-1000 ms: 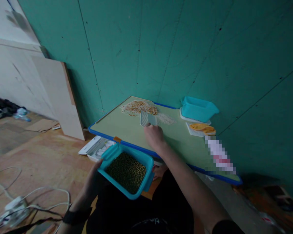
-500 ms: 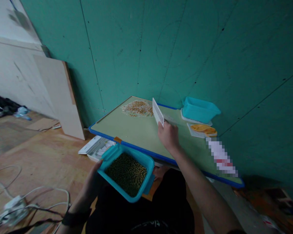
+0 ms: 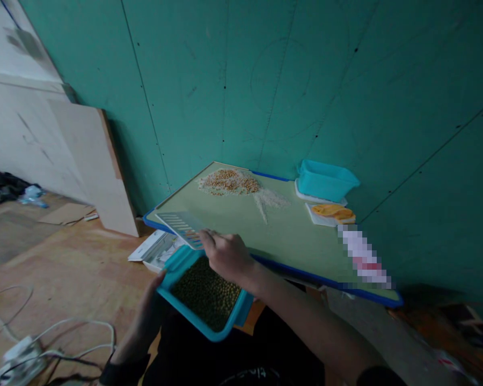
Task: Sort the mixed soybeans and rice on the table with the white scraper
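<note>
My left hand point(image 3: 148, 305) is closed on the left rim of a blue plastic basket point(image 3: 214, 336), held tilted over my lap below the table edge. Green and yellowish beans point(image 3: 203, 292) fill its bottom. My right hand point(image 3: 230, 257) grips a white slotted plastic scraper point(image 3: 181, 228), held flat above the table's near edge and the basket's far rim. Toward the back of the table point(image 3: 209, 220) lies a pile of yellow beans point(image 3: 229, 181) mixed with white grains. A streak of white grains point(image 3: 269, 199) spreads to its right.
A second blue basket point(image 3: 326, 179) stands on a white lid at the back right. In front of it, an orange cloth point(image 3: 332, 212) lies on a white tray. A white box point(image 3: 155, 252) sits under the table's left side. Cables and a power strip point(image 3: 20, 356) lie on the floor.
My right hand has brought the scraper from beside the bean pile left and toward me, tipping it from upright to flat. The basket stays in my left hand, nearly unmoved.
</note>
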Demonstrator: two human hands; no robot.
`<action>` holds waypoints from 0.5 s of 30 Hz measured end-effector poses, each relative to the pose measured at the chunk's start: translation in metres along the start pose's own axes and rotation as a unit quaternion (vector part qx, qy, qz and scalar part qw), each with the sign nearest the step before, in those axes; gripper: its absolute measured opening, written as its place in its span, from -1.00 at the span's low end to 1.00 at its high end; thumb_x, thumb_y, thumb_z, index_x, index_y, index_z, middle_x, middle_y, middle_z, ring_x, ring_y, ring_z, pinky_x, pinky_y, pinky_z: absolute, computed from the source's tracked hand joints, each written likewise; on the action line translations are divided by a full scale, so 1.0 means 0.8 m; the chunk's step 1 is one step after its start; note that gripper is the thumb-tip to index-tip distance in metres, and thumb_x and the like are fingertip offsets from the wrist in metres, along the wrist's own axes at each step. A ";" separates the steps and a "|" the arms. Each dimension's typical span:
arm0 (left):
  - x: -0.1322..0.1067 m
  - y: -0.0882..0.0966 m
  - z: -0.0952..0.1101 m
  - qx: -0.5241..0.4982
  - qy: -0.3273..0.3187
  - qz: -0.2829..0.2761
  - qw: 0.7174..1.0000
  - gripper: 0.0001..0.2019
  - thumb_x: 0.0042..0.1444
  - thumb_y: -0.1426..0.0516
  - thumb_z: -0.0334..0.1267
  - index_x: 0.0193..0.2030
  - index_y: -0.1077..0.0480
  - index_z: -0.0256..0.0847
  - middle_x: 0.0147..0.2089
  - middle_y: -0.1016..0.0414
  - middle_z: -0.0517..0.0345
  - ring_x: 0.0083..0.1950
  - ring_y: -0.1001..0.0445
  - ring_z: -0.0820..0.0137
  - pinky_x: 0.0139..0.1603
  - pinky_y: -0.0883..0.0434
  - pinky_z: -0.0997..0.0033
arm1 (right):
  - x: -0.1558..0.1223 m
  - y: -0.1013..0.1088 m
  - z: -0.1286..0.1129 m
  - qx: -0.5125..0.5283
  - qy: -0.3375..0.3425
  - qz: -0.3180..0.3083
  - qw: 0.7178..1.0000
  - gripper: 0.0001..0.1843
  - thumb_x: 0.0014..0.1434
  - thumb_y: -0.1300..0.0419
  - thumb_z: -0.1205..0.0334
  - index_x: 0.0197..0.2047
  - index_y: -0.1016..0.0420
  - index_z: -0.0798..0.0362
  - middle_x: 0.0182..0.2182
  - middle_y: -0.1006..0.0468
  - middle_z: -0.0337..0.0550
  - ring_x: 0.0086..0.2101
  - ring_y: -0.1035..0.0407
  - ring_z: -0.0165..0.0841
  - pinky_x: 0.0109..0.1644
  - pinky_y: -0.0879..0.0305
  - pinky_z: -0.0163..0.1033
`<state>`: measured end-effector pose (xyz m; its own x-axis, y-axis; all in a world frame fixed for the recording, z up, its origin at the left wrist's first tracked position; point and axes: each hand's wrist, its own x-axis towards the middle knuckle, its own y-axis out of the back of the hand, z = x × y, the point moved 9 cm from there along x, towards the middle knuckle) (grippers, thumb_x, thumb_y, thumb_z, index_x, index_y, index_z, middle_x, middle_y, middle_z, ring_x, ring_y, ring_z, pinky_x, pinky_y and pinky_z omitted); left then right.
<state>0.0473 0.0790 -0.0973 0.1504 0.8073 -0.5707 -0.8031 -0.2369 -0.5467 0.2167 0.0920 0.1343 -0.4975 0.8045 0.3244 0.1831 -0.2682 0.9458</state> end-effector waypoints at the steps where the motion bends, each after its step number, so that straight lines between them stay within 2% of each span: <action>1: -0.001 0.002 0.000 -0.004 0.002 0.014 1.000 -0.21 0.41 -0.16 -0.07 0.69 -0.12 -0.25 0.29 -0.69 -0.15 0.41 -0.53 -0.20 0.45 -0.46 -0.19 | -0.008 -0.001 0.014 0.002 -0.009 -0.010 1.000 -0.59 0.37 -0.06 0.50 0.16 -0.61 0.14 0.02 -0.77 0.07 -0.15 -0.67 -0.28 -0.25 -0.39 -0.31; 3: -0.002 0.003 0.002 -0.012 -0.002 0.037 0.999 -0.23 0.42 -0.13 -0.11 0.70 -0.09 -0.23 0.26 -0.71 -0.12 0.39 -0.56 -0.18 0.46 -0.45 -0.18 | -0.026 -0.002 0.049 0.006 -0.036 -0.022 0.999 -0.54 0.34 -0.06 0.51 0.18 -0.62 0.12 0.01 -0.78 0.03 -0.18 -0.67 -0.29 -0.22 -0.40 -0.30; 6: -0.006 -0.010 0.006 -0.013 -0.020 0.024 0.999 -0.21 0.40 -0.17 -0.10 0.70 -0.09 -0.23 0.23 -0.73 -0.08 0.39 -0.56 -0.14 0.46 -0.46 -0.09 | -0.058 0.002 0.108 0.005 -0.090 -0.029 0.996 -0.50 0.31 -0.10 0.50 0.22 -0.65 0.08 -0.09 -0.81 -0.03 -0.23 -0.67 -0.29 -0.17 -0.42 -0.29; 9: -0.013 -0.018 0.008 -0.038 -0.025 0.039 0.998 -0.22 0.40 -0.16 -0.16 0.70 -0.09 -0.29 0.18 -0.75 -0.08 0.40 -0.55 -0.10 0.48 -0.44 -0.02 | -0.088 0.012 0.163 -0.001 -0.156 -0.027 0.987 -0.47 0.32 -0.11 0.52 0.25 -0.65 0.04 -0.08 -0.81 -0.04 -0.22 -0.69 -0.29 -0.12 -0.44 -0.29; 12: -0.020 -0.024 0.004 -0.048 -0.013 0.046 0.998 -0.20 0.40 -0.15 -0.19 0.72 -0.03 -0.23 0.20 -0.74 -0.04 0.41 -0.54 -0.09 0.51 -0.40 -0.04 | -0.108 0.026 0.204 -0.015 -0.203 -0.014 0.979 -0.58 0.44 -0.10 0.44 0.21 -0.67 0.07 -0.10 -0.81 0.01 -0.17 -0.71 -0.25 -0.11 -0.43 -0.28; 15: -0.022 -0.026 0.001 -0.030 -0.007 0.035 0.999 -0.20 0.40 -0.18 -0.14 0.71 -0.06 -0.21 0.23 -0.73 -0.05 0.41 -0.54 -0.12 0.50 -0.41 -0.07 | -0.117 0.035 0.235 -0.028 -0.237 -0.008 0.971 -0.63 0.48 -0.10 0.38 0.15 -0.70 0.07 -0.10 -0.81 0.05 -0.14 -0.71 -0.21 -0.11 -0.41 -0.27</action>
<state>0.0605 0.0698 -0.0754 0.0872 0.7947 -0.6007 -0.7748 -0.3250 -0.5423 0.4280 0.1090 0.1277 -0.0515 0.9586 0.2801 0.1259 -0.2720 0.9540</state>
